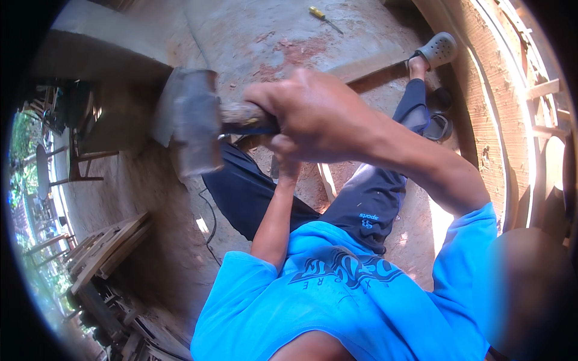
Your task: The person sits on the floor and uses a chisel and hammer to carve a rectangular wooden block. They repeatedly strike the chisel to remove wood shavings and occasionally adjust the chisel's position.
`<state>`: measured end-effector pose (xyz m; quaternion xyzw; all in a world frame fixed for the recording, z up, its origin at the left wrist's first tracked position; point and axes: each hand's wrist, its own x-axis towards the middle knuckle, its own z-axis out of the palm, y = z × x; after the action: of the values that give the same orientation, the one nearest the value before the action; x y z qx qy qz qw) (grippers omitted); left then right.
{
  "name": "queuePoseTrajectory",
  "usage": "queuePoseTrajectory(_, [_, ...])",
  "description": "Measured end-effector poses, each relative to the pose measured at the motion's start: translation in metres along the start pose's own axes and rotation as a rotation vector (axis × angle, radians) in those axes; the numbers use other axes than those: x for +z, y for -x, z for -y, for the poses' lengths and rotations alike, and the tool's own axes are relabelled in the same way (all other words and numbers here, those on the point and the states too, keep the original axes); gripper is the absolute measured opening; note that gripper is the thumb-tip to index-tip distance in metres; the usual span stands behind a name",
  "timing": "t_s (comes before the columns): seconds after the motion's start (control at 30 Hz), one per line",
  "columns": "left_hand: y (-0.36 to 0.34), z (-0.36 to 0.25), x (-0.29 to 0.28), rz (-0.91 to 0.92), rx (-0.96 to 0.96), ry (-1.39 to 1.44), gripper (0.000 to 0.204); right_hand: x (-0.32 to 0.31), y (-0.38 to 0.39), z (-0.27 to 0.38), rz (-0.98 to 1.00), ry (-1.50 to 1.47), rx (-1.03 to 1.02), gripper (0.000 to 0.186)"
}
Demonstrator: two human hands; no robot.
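My right hand (pixel 310 114) is closed around the short handle of a heavy hammer (pixel 198 120). The hammer's grey metal head is smeared by motion and raised close to the view, left of the hand. My left hand (pixel 288 157) is lower down between my legs, beneath the right one. Most of it is hidden behind the right hand and wrist, so its fingers and anything in them do not show. Close to it, a narrow pale strip of wood (pixel 327 180) lies between my legs.
A yellow-handled screwdriver (pixel 325 19) lies on the dusty floor ahead. A wooden board (pixel 373 63) rests by my clog-shod foot (pixel 438 49). Large planks (pixel 494 120) stand at the right. A dark cable (pixel 211 225) runs along the floor, and wooden slats (pixel 114 246) are stacked at the left.
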<state>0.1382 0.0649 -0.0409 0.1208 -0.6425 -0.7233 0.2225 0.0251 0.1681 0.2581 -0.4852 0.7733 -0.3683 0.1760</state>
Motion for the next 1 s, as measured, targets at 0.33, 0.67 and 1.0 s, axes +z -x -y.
queuePoseTrajectory(0.33, [-0.004, 0.016, 0.013, 0.052, -0.023, -0.326, 0.016, 0.060, 0.048, -0.077, 0.165, 0.370, 0.288, 0.020])
queuePoseTrajectory(0.67, [-0.001, 0.003, 0.022, 0.130, -0.032, -0.017, 0.012, -0.031, 0.065, 0.004, -0.203, -0.142, 0.016, 0.022])
queuePoseTrajectory(1.0, [-0.011, -0.017, 0.030, 0.068, 0.073, 0.019, 0.016, 0.057, 0.065, -0.069, 0.208, 0.380, 0.369, 0.015])
